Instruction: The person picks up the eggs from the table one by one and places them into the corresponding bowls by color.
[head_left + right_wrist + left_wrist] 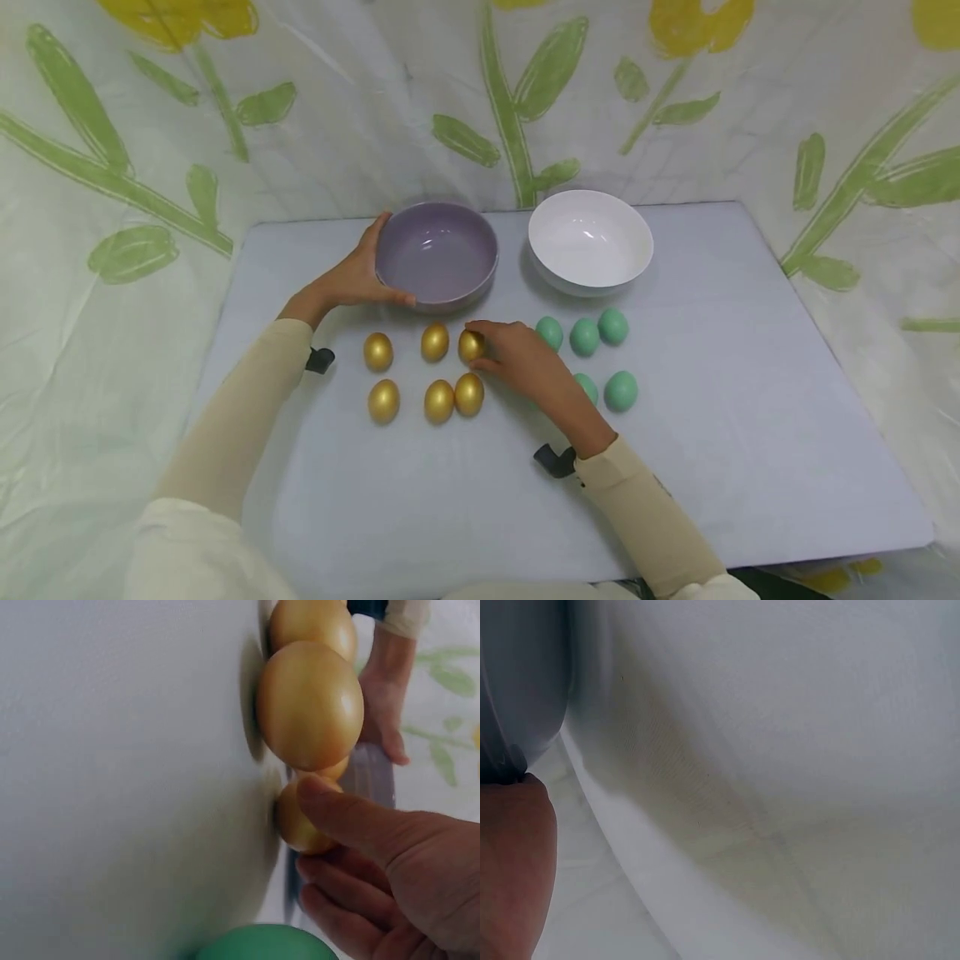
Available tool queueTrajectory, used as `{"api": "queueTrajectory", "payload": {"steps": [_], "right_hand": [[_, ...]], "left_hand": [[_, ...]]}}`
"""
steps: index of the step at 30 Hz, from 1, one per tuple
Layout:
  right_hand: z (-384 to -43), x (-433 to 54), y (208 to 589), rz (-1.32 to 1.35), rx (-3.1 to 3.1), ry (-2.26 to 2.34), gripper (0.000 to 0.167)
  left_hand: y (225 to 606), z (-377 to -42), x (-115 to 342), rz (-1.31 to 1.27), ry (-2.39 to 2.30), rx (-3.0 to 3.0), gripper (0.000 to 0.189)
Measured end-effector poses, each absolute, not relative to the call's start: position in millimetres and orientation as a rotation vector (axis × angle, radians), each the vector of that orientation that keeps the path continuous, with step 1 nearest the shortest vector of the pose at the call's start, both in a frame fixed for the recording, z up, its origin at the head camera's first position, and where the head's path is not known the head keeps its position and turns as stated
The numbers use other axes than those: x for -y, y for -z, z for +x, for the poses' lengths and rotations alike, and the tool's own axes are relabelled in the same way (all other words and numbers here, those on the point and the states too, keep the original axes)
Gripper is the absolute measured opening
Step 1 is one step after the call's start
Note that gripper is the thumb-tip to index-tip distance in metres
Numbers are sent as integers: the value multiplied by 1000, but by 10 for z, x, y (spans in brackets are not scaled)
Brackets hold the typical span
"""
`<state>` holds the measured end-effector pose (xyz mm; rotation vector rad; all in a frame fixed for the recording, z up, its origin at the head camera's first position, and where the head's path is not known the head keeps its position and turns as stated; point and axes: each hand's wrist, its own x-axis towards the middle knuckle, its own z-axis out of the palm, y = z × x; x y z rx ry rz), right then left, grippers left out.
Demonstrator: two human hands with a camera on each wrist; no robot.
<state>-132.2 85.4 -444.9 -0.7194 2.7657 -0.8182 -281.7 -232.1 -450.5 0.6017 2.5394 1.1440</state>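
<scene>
My left hand (pixel 360 271) holds the purple bowl (pixel 438 293) by its left side, thumb along the front and fingers toward the back. In the left wrist view, part of that hand (pixel 514 862) touches the bowl's dark wall (pixel 525 675). With thumb and fingers, my right hand (pixel 525 358) pinches a golden egg (pixel 470 345) at the right end of the back row. The right wrist view has the thumb against this egg (pixel 298 823), low by the tablecloth. Several other golden eggs (pixel 438 402) stand in two rows before the purple bowl.
A white bowl (pixel 588 242) stands right of the purple one. Several green eggs (pixel 621 392) lie in front of it, partly hidden by my right hand and wrist. A white cloth covers the table (pixel 750 400). Flower-patterned sheeting (pixel 360 100) hangs behind and at the sides.
</scene>
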Motion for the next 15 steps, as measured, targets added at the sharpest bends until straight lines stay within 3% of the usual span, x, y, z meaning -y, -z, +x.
{"api": "queueTrajectory", "payload": {"steps": [9,15], "right_hand": [[-1370,-972,4116,-827,-2649,1072,54],[-1748,-873,3759,-950,-2718,1100,56]], "left_hand": [[4501,-2797,2333,588,-1141,-2523,151],[4503,-2813,2339,599,-1167,-2511,150]]}}
